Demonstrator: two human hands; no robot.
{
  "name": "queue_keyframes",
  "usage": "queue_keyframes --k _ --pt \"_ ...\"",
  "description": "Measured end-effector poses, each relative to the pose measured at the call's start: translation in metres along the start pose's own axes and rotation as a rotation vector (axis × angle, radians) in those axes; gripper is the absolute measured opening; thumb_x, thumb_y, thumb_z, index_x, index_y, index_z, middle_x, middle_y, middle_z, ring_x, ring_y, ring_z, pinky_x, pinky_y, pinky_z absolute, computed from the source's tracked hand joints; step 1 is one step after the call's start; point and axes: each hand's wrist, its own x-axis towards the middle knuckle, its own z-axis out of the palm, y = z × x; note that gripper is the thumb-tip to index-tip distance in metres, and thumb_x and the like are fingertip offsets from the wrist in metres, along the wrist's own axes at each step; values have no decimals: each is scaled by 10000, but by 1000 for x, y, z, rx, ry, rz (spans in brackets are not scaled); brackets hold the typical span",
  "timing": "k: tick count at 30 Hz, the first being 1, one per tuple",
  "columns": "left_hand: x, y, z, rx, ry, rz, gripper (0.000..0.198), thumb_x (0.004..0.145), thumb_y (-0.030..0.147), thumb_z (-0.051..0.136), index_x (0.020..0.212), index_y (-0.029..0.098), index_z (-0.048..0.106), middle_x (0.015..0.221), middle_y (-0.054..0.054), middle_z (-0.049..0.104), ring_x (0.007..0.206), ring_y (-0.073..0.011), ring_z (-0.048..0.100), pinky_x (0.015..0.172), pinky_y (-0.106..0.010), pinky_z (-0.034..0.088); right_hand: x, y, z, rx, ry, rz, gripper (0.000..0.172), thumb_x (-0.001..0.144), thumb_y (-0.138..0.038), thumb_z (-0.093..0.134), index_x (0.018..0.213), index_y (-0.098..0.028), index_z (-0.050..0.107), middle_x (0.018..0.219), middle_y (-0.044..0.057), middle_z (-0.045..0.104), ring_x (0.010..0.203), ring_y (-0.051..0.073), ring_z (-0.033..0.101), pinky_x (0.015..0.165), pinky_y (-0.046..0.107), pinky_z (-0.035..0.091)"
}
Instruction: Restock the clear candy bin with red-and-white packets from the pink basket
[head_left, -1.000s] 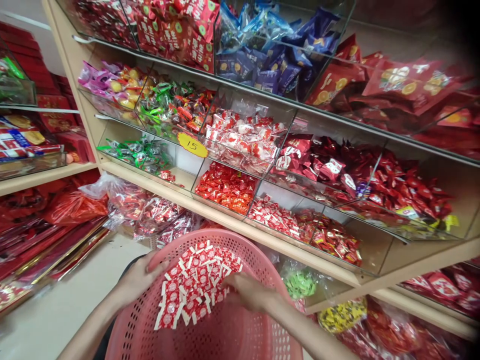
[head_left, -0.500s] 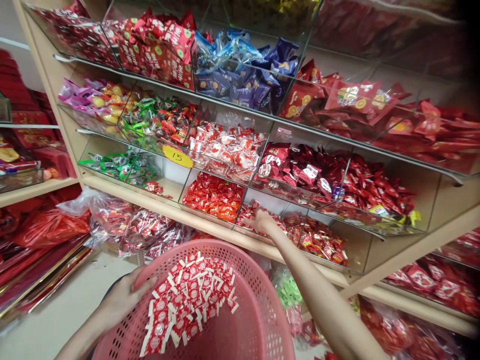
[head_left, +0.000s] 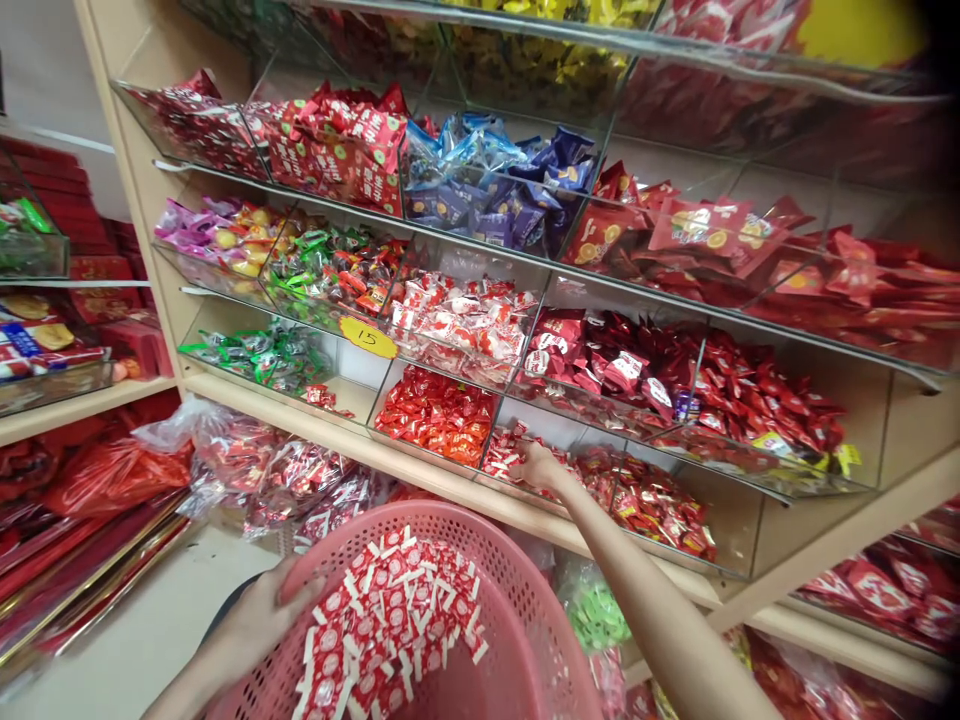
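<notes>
My left hand (head_left: pixel 262 612) grips the rim of a pink perforated plastic basket (head_left: pixel 525 610) at the bottom of the view. Inside the basket lies a heap of red-and-white wrapped candies (head_left: pixel 390 625). My right hand (head_left: pixel 541 466) reaches up into the lowest clear bin (head_left: pixel 525 450) of the shelf and rests among the same red-and-white candies there. Its fingers are curled down into the pile, and what they hold cannot be made out.
A wooden shelf unit (head_left: pixel 420 470) carries rows of clear bins of red, green, blue and yellow sweets. A yellow tag marked 15 (head_left: pixel 367 338) hangs on one bin. Clear bags of candy (head_left: pixel 285 470) lie on the floor under the shelf.
My right hand has left the basket and gone up into the bottom bin of red-and-white candies. The view has tilted upward. My left hand stays on the basket rim.
</notes>
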Motion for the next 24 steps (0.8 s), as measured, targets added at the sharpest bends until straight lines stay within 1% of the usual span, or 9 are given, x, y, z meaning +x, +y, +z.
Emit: queue_keyframes --k 3,6,9,11,13,15,18,22,24 --pt "2 -5 1 -12 39 6 596 751 592 468 1111 120 523 1161 -90 548 1073 -230 507 955 -316 359 1 8 -4 34 -33 -22 167 703 -193 620 849 -115 592 530 11 598 458 117 553 438 195 392" --pt "4 -10 2 -53 70 15 576 724 553 526 1107 123 557 1121 -85 574 1051 -253 523 932 -338 391 2 12 -12 33 -25 -51 139 734 -207 593 843 -120 593 541 14 603 499 120 570 464 190 403" --pt "5 -11 2 -75 89 35 538 711 520 556 1096 144 579 1082 -66 596 1023 -251 542 913 -336 412 5 13 -18 -37 101 -86 197 774 -228 542 943 -144 598 754 71 655 731 165 612 604 221 429" --pt "5 -11 2 -75 91 42 524 704 519 564 1076 151 589 1085 -59 597 1024 -247 543 916 -327 413 6 11 -19 -100 185 -102 259 780 -216 522 1025 -162 586 935 114 641 915 208 584 715 258 414" --pt "5 -12 2 -77 88 46 539 702 527 562 1087 149 581 1105 -58 588 1034 -244 539 927 -321 407 8 9 -15 -143 218 -106 301 776 -188 508 1069 -164 573 1031 147 609 993 240 554 764 292 392" --pt "6 -17 2 -76 84 52 579 707 539 553 1128 142 555 1130 -62 574 1054 -246 527 940 -324 398 10 8 -10 -164 216 -114 291 770 -154 493 1045 -150 585 1041 165 602 978 245 560 762 300 382" --pt "9 -26 3 -38 62 49 622 739 578 498 1169 129 508 1166 -74 550 1093 -240 499 969 -325 369 11 6 -3 -171 192 -155 191 772 -147 477 890 -127 626 963 164 626 891 221 581 726 281 371" --pt "11 -32 3 2 16 30 618 779 612 421 1188 150 457 1205 -48 520 1130 -186 464 1024 -278 295 11 4 0 -141 151 -242 187 796 -240 489 696 -139 611 793 112 645 745 174 569 658 257 354" --pt "11 -32 4 -21 22 28 616 770 605 442 1189 153 458 1212 -42 516 1137 -195 457 1025 -283 291 11 4 -1 -111 142 -265 162 773 -248 531 665 -144 590 729 80 635 698 155 546 630 247 345"
